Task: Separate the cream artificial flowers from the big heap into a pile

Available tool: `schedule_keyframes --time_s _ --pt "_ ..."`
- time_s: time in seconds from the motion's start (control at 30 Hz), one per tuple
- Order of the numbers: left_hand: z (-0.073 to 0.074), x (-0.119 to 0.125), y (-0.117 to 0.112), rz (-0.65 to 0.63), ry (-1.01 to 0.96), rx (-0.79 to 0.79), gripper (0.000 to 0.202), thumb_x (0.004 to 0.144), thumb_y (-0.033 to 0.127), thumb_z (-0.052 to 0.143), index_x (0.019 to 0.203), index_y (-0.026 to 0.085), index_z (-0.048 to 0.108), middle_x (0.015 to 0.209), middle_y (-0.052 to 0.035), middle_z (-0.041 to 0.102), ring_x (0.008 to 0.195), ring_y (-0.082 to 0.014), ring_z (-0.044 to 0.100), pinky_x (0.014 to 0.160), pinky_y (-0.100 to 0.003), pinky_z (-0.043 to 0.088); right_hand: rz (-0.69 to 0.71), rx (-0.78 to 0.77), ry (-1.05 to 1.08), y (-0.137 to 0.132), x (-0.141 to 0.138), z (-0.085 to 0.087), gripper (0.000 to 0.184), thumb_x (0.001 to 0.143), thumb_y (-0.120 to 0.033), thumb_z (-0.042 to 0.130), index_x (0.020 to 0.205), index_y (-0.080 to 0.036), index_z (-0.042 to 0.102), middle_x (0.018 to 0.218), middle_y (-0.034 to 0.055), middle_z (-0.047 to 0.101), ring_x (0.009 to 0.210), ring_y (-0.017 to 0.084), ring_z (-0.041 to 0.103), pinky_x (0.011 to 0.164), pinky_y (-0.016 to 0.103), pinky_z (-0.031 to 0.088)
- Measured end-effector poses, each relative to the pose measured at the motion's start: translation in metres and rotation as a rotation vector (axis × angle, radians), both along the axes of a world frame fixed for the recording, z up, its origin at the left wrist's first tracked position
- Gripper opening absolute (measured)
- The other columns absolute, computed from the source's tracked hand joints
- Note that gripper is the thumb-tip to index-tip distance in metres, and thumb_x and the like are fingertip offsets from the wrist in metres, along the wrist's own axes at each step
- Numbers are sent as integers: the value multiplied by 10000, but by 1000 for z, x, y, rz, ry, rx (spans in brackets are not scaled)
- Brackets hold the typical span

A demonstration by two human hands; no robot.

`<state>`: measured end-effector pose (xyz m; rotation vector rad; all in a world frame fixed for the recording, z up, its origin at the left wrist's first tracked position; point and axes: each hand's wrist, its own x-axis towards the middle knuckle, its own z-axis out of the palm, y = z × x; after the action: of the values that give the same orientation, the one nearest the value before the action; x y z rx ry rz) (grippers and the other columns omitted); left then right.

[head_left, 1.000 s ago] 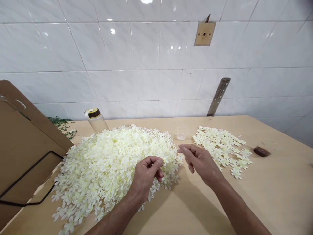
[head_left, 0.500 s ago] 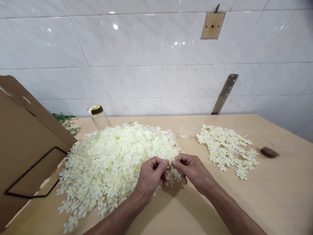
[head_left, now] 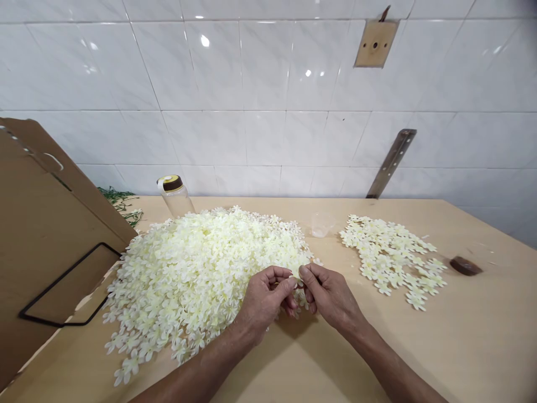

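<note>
Lower centre: our left hand (head_left: 265,295) and right hand (head_left: 332,294) both pinch an artificial flower (head_left: 297,276) at the fingertips, likely for fine control.

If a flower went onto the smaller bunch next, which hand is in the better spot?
Probably the right hand: it's nearer the smaller bunch, which lies out on that side. The left hand is farther off, beside the big flower pile.
</note>
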<state>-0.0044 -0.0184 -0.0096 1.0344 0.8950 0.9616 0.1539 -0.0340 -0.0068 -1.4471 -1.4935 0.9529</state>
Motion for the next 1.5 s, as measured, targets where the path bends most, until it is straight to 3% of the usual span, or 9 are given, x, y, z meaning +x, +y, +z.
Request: schedule_keyframes --time_s 0.17,0.4,0.5,0.63,0.77,1.0,1.23,1.37,1.5 --pt "-4 0 3 77 36 28 289 741 371 759 865 137 643 518 10 613 431 -115 542 459 -240 496 -14 -41 38 0 -3 3 488 919 -602 481 604 -230 504 469 -26 520 410 153 537 448 266 436" --pt "-4 -1 3 93 107 78 238 761 348 731 867 147 659 498 13 604 416 -113 526 437 -226 478 -48 -40 68 1 4 7 457 877 -610 549 645 -218 565 483 -24 539 407 151 543 453 278 468" --pt "-4 -1 2 107 156 137 230 784 368 712 861 159 657 506 14 607 423 -116 541 442 -221 480 30 -72 132 3 6 4 441 881 -602 559 686 -207 591 522 -21 568 427 152 569 460 277 488" --pt "-4 -2 1 122 210 164 196 807 351 682 846 161 650 536 12 609 459 -122 561 470 -230 503 126 -192 283 4 4 0 405 857 -591 614 896 -191 660 559 -24 598 468 152 588 472 273 518" --pt "-5 -3 2 163 196 185 212 809 355 686 880 158 652 554 11 614 480 -127 567 475 -234 505 145 -259 366 6 2 -2 416 803 -574 695 861 -164 659 577 -13 614 499 134 581 494 259 520" --pt "-3 -5 3 158 145 203 218 823 350 688 889 143 668 540 10 617 452 -117 548 467 -232 498 83 -145 351 5 5 -1 422 823 -539 694 1033 -173 677 601 -25 581 506 139 561 476 280 534" --pt "-6 -4 2 90 154 181 210 836 348 667 872 141 673 530 12 608 440 -113 544 463 -231 492 100 -140 259 5 7 2 398 846 -558 654 849 -163 700 595 -20 548 495 130 544 473 266 506" --pt "-5 -3 1 65 133 160 245 826 387 680 860 146 654 527 10 606 439 -124 546 450 -241 489 121 -110 230 3 11 0 395 855 -554 648 737 -177 633 556 -29 538 474 127 532 472 254 473" --pt "-2 -2 0 1 74 113 315 823 457 689 847 146 646 533 -3 614 437 -124 547 457 -243 486 86 -44 120 1 10 -1 437 935 -549 527 670 -202 544 521 -31 537 458 135 541 480 252 444"
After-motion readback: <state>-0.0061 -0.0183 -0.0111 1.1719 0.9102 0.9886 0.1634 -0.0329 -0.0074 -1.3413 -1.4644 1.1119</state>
